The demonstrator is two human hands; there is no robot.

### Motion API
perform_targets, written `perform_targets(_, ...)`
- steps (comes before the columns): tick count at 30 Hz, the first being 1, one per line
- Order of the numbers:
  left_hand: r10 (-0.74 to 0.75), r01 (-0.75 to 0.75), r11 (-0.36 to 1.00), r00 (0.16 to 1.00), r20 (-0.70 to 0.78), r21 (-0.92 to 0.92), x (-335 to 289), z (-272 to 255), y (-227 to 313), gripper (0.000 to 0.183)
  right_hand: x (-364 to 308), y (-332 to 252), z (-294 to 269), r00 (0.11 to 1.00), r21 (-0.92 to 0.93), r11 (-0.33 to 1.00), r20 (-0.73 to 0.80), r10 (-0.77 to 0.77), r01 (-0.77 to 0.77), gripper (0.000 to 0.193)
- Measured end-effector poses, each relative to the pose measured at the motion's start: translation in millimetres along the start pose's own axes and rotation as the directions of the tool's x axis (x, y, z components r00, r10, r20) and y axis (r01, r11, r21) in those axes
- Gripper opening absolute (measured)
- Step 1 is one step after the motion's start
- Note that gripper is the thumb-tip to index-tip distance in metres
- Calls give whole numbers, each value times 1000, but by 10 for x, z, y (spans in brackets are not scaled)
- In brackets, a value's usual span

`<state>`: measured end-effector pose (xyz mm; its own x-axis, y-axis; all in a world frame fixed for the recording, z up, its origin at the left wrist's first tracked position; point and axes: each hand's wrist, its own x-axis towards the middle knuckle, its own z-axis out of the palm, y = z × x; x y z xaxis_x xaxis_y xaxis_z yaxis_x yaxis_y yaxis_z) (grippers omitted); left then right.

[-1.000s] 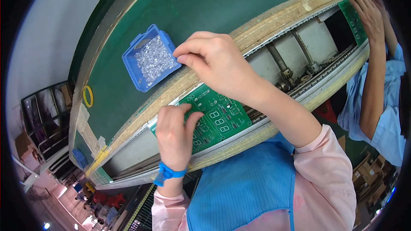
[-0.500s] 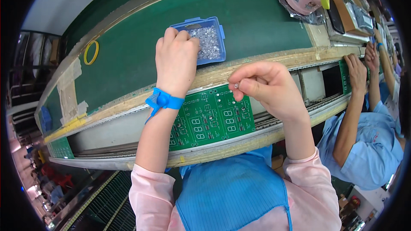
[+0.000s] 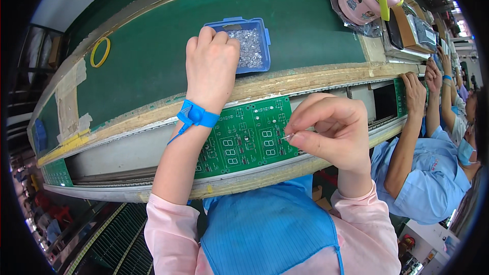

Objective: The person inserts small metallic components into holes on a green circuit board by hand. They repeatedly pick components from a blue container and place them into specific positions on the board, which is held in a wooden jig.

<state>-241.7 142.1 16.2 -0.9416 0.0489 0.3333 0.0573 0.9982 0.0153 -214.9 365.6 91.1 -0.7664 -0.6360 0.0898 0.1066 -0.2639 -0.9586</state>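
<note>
My left hand (image 3: 211, 66) reaches into the blue plastic bin (image 3: 267, 38), its fingers curled and the fingertips hidden behind the hand. Small clear parts (image 3: 249, 48) fill the bin. A blue wrist strap (image 3: 196, 115) is around my left wrist. My right hand (image 3: 333, 132) pinches a small clear electronic component with thin leads (image 3: 288, 137) between thumb and forefinger. That component is over the right part of a green circuit board (image 3: 244, 112), which has white digit outlines and several small parts fitted. My left forearm and wrist hide the board's left end.
The board lies in a rail track (image 3: 117, 165) along the wooden bench edge (image 3: 285, 84). A yellow ring (image 3: 100, 52) rests on the green tabletop (image 3: 153, 35). A pink container (image 3: 364, 2) stands at the far right. Beside me, a co-worker in blue (image 3: 423, 168) reaches over the track.
My right hand has come down and slightly right, bringing the pinched component lower over the board and turning its leads leftward. My left hand stays at the bin. The view has shifted slightly.
</note>
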Motion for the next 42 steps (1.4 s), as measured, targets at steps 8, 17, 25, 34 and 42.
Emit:
perform_targets(8, -12, 10, 999, 999, -30, -47, 6, 0, -10, 10, 73, 317, -171, 994, -601, 799, -74, -81, 20, 15)
perform_targets(17, 10, -96, 955, 956, -294, -281, -137, -263, 30, 11, 160, 673, -282, 983, -817, 548, 133, -126, 181, 19)
perform_targets(25, -57, -46, 819, 986, -160, -573, -699, -281, 114, 16, 199, 768, -293, 960, -852, 443, 255, -114, 279, 25)
perform_targets(34, -62, -53, 769, 986, -156, -637, -768, -203, 108, 20, 230, 792, -279, 943, -879, 340, 318, -102, 334, 31)
perform_targets(42, -58, -69, 754, 984, -171, -654, -800, -189, 113, 22, 237, 811, -263, 952, -889, 340, 288, -106, 307, 32)
